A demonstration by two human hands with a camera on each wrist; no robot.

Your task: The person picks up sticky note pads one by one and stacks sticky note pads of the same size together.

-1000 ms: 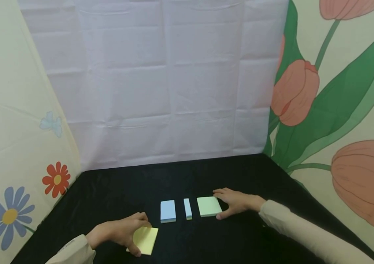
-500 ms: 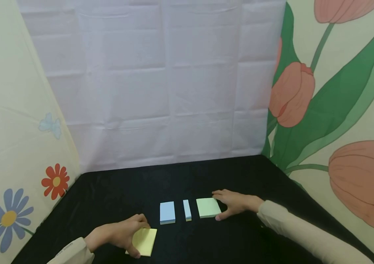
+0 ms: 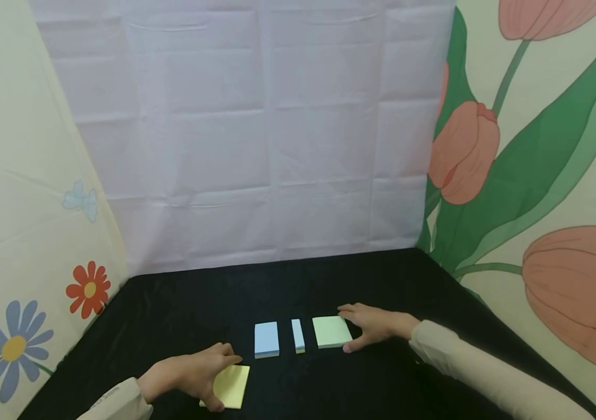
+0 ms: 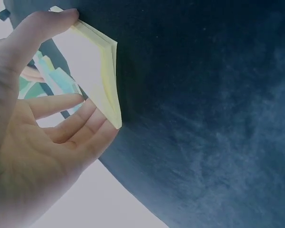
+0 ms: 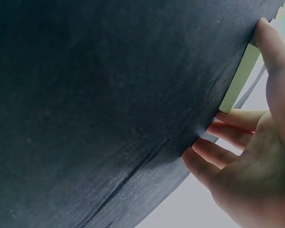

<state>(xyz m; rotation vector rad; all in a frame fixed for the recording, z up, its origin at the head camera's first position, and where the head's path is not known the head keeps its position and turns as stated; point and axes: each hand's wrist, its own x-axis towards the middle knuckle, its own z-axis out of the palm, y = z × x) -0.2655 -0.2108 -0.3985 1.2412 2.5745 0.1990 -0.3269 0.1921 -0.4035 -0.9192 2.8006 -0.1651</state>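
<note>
My left hand (image 3: 195, 371) holds a yellow sticky note pad (image 3: 232, 387) between the thumb on its near edge and the fingers on its far edge. In the left wrist view, the edge sheets of this yellow pad (image 4: 109, 71) fan slightly apart. On the right, my right hand (image 3: 373, 324) spans a pale green sticky note pad (image 3: 331, 331), thumb at the near corner and fingertips at the far one. The right wrist view shows the green pad's side (image 5: 240, 78) between thumb and index finger, with the other fingertips on the black cloth.
Between the hands lie a light blue sticky note pad (image 3: 267, 338) and a narrow blue strip pad (image 3: 298, 334) with a yellow bottom layer. Black cloth (image 3: 198, 309) covers the table. A white sheet (image 3: 266, 146) hangs behind, with flower-printed cloths at both sides.
</note>
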